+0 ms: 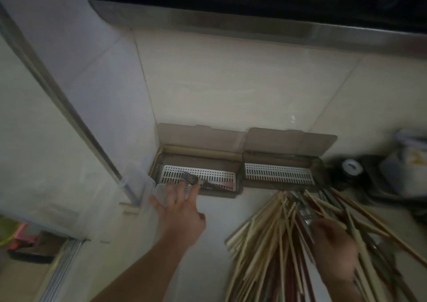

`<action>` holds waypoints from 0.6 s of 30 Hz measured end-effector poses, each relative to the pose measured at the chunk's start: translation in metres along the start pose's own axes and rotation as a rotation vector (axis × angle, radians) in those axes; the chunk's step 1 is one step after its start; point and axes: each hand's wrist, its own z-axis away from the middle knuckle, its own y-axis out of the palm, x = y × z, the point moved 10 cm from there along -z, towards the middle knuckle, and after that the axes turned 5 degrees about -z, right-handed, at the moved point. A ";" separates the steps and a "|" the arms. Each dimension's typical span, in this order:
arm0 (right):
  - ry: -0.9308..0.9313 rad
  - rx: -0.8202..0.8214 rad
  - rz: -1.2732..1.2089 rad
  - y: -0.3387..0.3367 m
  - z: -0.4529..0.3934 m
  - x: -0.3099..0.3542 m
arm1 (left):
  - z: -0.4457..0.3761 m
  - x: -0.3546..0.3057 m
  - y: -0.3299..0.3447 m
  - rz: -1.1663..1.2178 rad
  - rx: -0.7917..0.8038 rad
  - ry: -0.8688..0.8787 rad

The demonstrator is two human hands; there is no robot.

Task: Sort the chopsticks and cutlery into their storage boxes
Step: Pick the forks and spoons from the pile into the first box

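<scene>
Two brown storage boxes stand side by side against the tiled wall, lids up. The left box (227,194) has a white slotted tray with a fork (191,179) lying in it. The right box (320,163) holds only its slotted tray. My left hand (179,211) reaches to the left box with fingers spread, fingertips at the fork's head. A big pile of bamboo and dark red chopsticks (272,239) mixed with metal cutlery lies at the right. My right hand (332,248) is down in that pile, blurred, fingers curled among the pieces.
A clear plastic container (138,184) sits left of the boxes by a metal-edged panel. A dark round object with a white cap (351,167) and other blurred items crowd the right counter. A steel ledge (254,28) runs above the tiles.
</scene>
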 end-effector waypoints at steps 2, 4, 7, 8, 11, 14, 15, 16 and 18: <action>0.164 -0.010 0.155 -0.027 0.003 -0.045 | -0.001 0.000 0.001 0.003 -0.018 -0.005; 0.244 0.036 0.248 -0.041 0.010 -0.069 | -0.001 0.000 0.002 -0.014 -0.030 -0.006; 0.154 0.080 0.381 -0.046 0.019 -0.072 | -0.002 0.002 0.003 -0.041 -0.040 -0.018; 0.128 0.083 0.414 -0.044 0.020 -0.074 | -0.003 0.003 0.004 -0.044 -0.036 -0.022; 0.162 0.143 0.508 -0.036 0.026 -0.089 | -0.003 0.000 0.007 -0.052 -0.015 -0.017; 0.099 0.136 0.491 -0.028 0.025 -0.082 | -0.003 -0.001 0.008 -0.059 0.001 -0.013; 0.084 0.143 0.509 -0.024 0.024 -0.078 | -0.002 0.000 0.007 -0.059 -0.001 -0.011; 0.071 0.157 0.535 -0.018 0.023 -0.074 | -0.002 0.000 0.007 -0.059 -0.001 -0.010; 0.049 0.172 0.579 -0.007 0.018 -0.070 | -0.001 0.000 0.007 -0.061 0.001 -0.011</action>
